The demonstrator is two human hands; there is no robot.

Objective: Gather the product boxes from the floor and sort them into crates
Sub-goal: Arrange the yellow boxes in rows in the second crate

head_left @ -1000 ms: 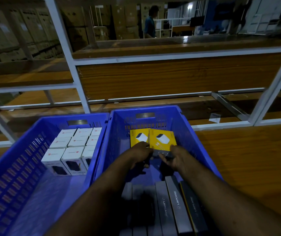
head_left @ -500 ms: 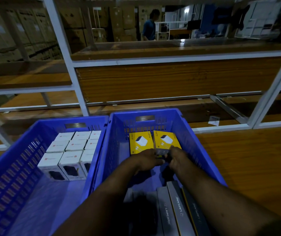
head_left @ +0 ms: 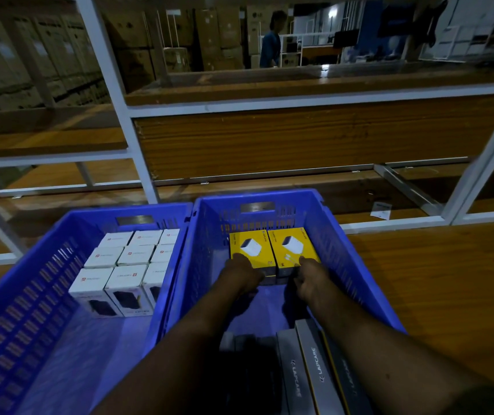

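Two blue crates stand side by side on the wooden floor. Inside the right crate (head_left: 341,253), two yellow boxes lie flat against the far wall. My left hand (head_left: 244,275) grips the near edge of the left yellow box (head_left: 250,248). The near edge of the right yellow box (head_left: 292,245) is under my right hand (head_left: 308,278). Several grey boxes (head_left: 314,372) printed with LAPCARE stand on edge at this crate's near end. The left crate (head_left: 30,295) holds several white boxes (head_left: 126,265) packed in rows at its far end.
A white metal rack (head_left: 138,145) with wooden shelves rises right behind the crates. Bare wooden floor (head_left: 437,280) lies to the right. A small white paper (head_left: 381,210) rests on the lowest shelf. Far back, a person (head_left: 271,40) stands among stacked cardboard cartons.
The two yellow boxes went from tilted up in my hands to lying flat by the crate's far wall. My hands spread apart, one at each box's near edge.
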